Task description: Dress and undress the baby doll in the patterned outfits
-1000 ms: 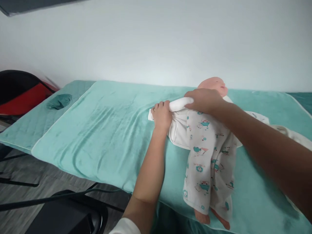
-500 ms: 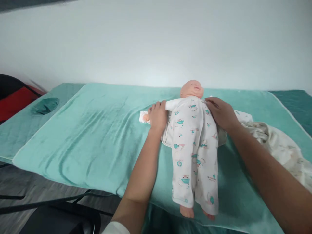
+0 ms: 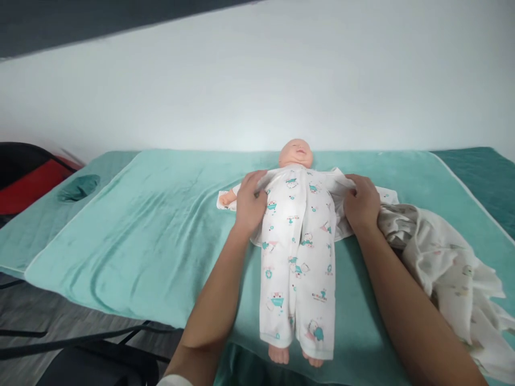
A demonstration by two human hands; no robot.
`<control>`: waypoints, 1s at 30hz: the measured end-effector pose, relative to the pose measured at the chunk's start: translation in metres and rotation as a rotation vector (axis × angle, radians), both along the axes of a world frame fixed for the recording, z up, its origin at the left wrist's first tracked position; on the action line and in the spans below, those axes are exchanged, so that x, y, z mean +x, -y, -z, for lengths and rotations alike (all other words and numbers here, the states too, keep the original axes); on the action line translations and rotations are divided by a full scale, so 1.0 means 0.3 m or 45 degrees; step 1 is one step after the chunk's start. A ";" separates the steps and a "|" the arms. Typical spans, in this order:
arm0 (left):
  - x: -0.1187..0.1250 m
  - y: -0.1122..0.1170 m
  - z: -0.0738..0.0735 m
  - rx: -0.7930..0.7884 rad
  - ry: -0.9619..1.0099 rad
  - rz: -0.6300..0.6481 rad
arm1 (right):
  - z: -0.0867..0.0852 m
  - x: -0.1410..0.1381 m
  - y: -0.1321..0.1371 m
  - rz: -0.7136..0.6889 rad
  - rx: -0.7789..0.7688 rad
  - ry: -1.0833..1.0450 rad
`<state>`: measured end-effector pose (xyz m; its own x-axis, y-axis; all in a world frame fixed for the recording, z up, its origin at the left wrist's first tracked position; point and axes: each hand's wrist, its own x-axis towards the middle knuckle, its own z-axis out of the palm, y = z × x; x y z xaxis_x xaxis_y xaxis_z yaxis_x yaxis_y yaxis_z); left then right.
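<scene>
A baby doll (image 3: 296, 153) lies on its back on a teal towel (image 3: 161, 225), head toward the wall and bare feet near the front edge. It wears a white romper (image 3: 300, 257) printed with small teal figures. My left hand (image 3: 249, 203) rests on the doll's left-side sleeve and flank, fingers curled on the cloth. My right hand (image 3: 362, 206) presses the romper's other side at the doll's arm, fingers bent over the fabric.
A crumpled pale cloth (image 3: 446, 262) lies on the towel to the right of my right forearm. The towel covers a padded table (image 3: 48, 214) with a face hole (image 3: 78, 187) at the left. A red and black chair (image 3: 28, 171) stands beyond the left end.
The doll has turned from lying partly on its side to flat on its back. My right hand moved from the left sleeve across to the doll's right side. The view shifted left.
</scene>
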<state>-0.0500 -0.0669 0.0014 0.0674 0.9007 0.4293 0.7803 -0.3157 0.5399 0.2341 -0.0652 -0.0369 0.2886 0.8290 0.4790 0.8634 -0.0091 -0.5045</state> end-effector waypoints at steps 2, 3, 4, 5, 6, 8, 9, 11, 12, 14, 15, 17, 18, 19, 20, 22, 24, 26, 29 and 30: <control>0.065 0.021 -0.060 -0.038 -0.008 0.182 | 0.008 -0.002 -0.005 -0.008 -0.035 0.006; 0.104 0.023 -0.088 -0.049 -0.052 0.288 | 0.011 -0.004 -0.008 -0.001 -0.059 0.003; 0.146 0.018 -0.114 -0.047 -0.117 0.381 | 0.013 -0.006 -0.010 0.013 -0.082 -0.007; 0.192 0.007 -0.137 -0.042 -0.204 0.457 | 0.013 -0.007 -0.012 0.028 -0.104 -0.019; 0.240 -0.009 -0.155 -0.042 -0.313 0.506 | 0.012 -0.008 -0.014 0.043 -0.122 -0.033; 0.339 -0.049 -0.179 -0.113 -0.581 0.577 | 0.007 -0.007 -0.018 0.071 -0.149 -0.064; 0.387 -0.070 -0.185 -0.185 -0.742 0.611 | 0.004 -0.006 -0.018 0.083 -0.160 -0.079; 0.471 -0.109 -0.186 -0.295 -0.969 0.637 | -0.003 -0.003 -0.018 0.095 -0.183 -0.107; 0.505 -0.125 -0.182 -0.307 -1.020 0.642 | -0.006 -0.002 -0.018 0.094 -0.195 -0.118; 0.554 -0.152 -0.167 -0.285 -1.047 0.641 | -0.010 -0.001 -0.016 0.086 -0.215 -0.133; 0.570 -0.162 -0.157 -0.268 -1.048 0.639 | -0.010 -0.001 -0.016 0.081 -0.222 -0.136; 0.593 -0.181 -0.134 -0.260 -1.063 0.623 | -0.009 -0.001 -0.018 0.066 -0.231 -0.133; 0.602 -0.190 -0.124 -0.281 -1.081 0.613 | -0.008 -0.001 -0.019 0.057 -0.238 -0.129; 0.610 -0.198 -0.115 -0.316 -1.104 0.603 | -0.007 0.000 -0.021 0.050 -0.246 -0.126; 0.617 -0.207 -0.110 -0.359 -1.128 0.593 | -0.006 0.002 -0.023 0.042 -0.254 -0.123; 0.628 -0.224 -0.108 -0.432 -1.163 0.582 | -0.005 0.007 -0.025 0.033 -0.265 -0.123; 0.626 -0.241 -0.119 -0.439 -1.185 0.577 | -0.008 0.014 -0.026 0.038 -0.272 -0.131; 0.613 -0.257 -0.136 -0.401 -1.205 0.555 | -0.014 0.020 -0.024 0.064 -0.282 -0.150; 0.589 -0.274 -0.148 -0.388 -1.250 0.526 | -0.027 0.023 -0.021 0.112 -0.313 -0.174; 0.587 -0.277 -0.146 -0.394 -1.264 0.537 | -0.031 0.023 -0.021 0.121 -0.328 -0.174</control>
<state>0.1260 0.0162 0.0451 0.5797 0.7838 -0.2227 0.7711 -0.6161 -0.1608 0.2410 -0.0590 -0.0276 0.4182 0.8843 0.2080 0.7767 -0.2293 -0.5867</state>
